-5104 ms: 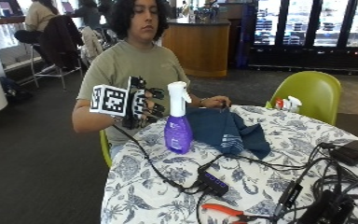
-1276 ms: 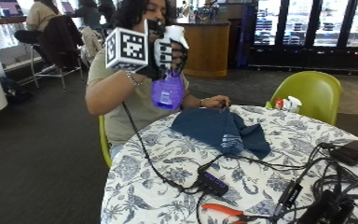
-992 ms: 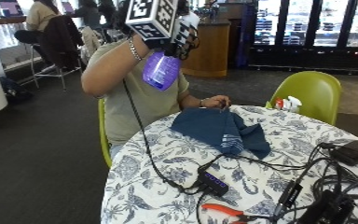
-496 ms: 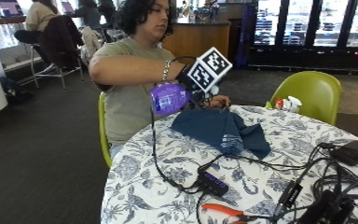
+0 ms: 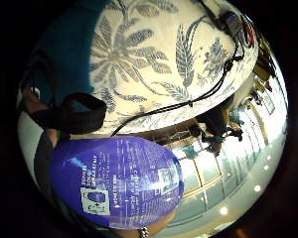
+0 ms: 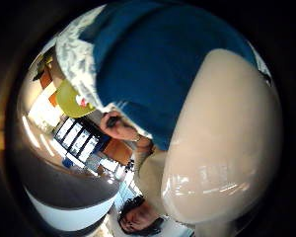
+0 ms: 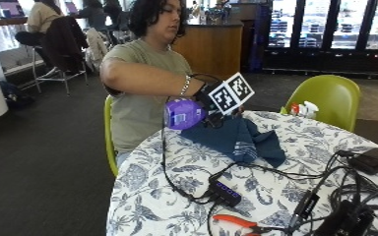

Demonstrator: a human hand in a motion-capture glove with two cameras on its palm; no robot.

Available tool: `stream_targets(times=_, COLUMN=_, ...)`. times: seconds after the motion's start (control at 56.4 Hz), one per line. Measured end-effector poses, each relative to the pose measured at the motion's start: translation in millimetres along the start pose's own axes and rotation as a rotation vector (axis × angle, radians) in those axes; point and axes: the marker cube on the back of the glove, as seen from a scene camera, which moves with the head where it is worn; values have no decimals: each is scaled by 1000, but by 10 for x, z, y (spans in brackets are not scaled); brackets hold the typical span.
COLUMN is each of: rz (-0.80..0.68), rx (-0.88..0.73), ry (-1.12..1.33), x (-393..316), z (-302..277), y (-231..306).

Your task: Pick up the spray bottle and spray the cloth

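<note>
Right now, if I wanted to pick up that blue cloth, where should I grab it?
Probably the blue cloth's loose corner nearest the table's middle, pinched from above. It lies rumpled in folds there, clear of the gloved right hand holding the purple spray bottle over its far end.

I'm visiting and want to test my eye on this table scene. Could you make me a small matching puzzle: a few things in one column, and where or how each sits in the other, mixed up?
Things:
1. bottle
2. cloth
3. pliers
4. chair

Places or states:
A. stands behind the table, green
B. lies crumpled on the table, dark blue
C. held tipped over in the gloved right hand, purple
D. lies at the table's near edge, orange handles

Pairs: 1-C, 2-B, 3-D, 4-A
</note>
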Motion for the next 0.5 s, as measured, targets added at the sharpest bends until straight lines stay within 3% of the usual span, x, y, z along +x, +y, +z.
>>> stream_targets(times=0.213, rz=-263, rx=269, ry=-211, x=-556, z=-742, y=258)
stream_targets(times=0.39, rz=-596, rx=475, ry=-481, x=-1130, z=-1169, y=356)
stream_targets(times=0.496, rz=-827, rx=502, ry=-684, x=-1489, z=-1161, y=328)
